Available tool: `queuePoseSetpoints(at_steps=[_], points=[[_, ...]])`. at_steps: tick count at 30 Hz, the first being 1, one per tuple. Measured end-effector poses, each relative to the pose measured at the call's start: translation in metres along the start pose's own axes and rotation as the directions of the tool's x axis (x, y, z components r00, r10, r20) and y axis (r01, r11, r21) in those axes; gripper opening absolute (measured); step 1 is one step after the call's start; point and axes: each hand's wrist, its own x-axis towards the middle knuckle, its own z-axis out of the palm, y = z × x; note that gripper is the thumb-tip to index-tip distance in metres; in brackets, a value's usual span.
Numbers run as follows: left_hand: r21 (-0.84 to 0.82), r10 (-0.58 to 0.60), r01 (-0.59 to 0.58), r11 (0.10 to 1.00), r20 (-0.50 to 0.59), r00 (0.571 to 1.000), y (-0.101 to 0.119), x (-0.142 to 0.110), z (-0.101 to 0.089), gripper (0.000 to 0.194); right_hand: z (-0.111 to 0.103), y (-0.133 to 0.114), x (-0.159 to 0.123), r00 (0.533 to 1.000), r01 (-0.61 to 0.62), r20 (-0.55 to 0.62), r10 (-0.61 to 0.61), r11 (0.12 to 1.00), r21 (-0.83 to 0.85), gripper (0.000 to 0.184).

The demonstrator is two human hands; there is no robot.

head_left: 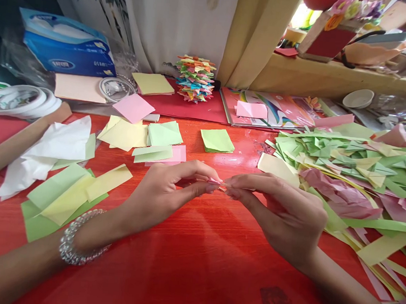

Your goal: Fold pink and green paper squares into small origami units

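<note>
Between my fingertips is a small piece of folded pink paper [215,181], held just above the red table. My left hand [172,187], with a clear beaded bracelet [73,238] on its wrist, pinches the paper's left end. At the other end my right hand [279,209] grips it between thumb and fingers. Most of the piece is hidden by the fingers. Beyond the hands lie a stack of green paper squares [217,140], light green squares [164,133] and yellow squares [125,133].
Many folded green and yellow paper pieces [350,156] and paper strips heap up at the right. Left are white tissue [58,140], tape rolls [20,100] and a blue tissue pack [68,48]. A layered paper ornament [195,79] stands at the back.
</note>
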Motion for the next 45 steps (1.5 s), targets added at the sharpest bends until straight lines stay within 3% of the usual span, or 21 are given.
queuePoseSetpoints(at_steps=[7,14,18,22,26,34,37,40,43,45], points=[[0.111,0.068,-0.067,0.992,-0.007,0.998,-0.001,-0.001,-0.002,0.009,-0.002,-0.002,0.002,0.963,-0.267,0.090,0.254,0.943,0.197,0.014],[0.122,0.116,-0.116,0.986,0.006,0.993,-0.002,-0.001,-0.003,0.013,-0.002,-0.002,0.003,0.941,-0.335,0.126,0.313,0.910,0.245,0.012],[0.154,0.131,-0.132,0.979,0.017,0.991,-0.003,0.000,-0.003,0.014,-0.001,-0.004,0.002,0.961,-0.272,0.080,0.264,0.954,0.125,0.012],[0.202,0.116,-0.116,0.972,0.009,0.993,-0.002,-0.001,-0.003,0.015,0.000,-0.003,0.000,0.996,-0.081,0.016,0.082,0.993,-0.091,0.021],[0.216,0.084,-0.077,0.973,-0.022,0.996,-0.001,-0.002,-0.003,0.014,0.000,-0.002,-0.003,0.998,0.057,0.032,-0.052,0.977,-0.208,0.032],[0.330,0.123,-0.111,0.938,-0.014,0.992,0.001,-0.002,-0.001,0.014,0.000,-0.001,-0.003,0.995,0.090,0.059,-0.077,0.961,-0.261,0.030],[0.354,0.143,-0.132,0.926,-0.003,0.990,0.004,-0.004,0.000,0.015,0.002,-0.003,-0.002,0.999,0.021,0.050,-0.010,0.975,-0.223,0.025],[0.324,0.054,-0.053,0.945,0.005,0.999,0.007,-0.004,0.001,0.015,0.001,-0.003,0.002,0.979,-0.186,0.072,0.189,0.981,-0.051,0.019],[0.220,-0.122,0.110,0.969,0.039,0.992,0.007,-0.002,-0.001,0.018,-0.003,0.001,0.009,0.872,-0.478,0.222,0.435,0.853,0.207,0.018],[0.147,-0.191,0.181,0.972,0.054,0.980,0.005,0.001,-0.003,0.021,-0.006,0.005,0.013,0.792,-0.599,0.348,0.502,0.751,0.279,0.013]])
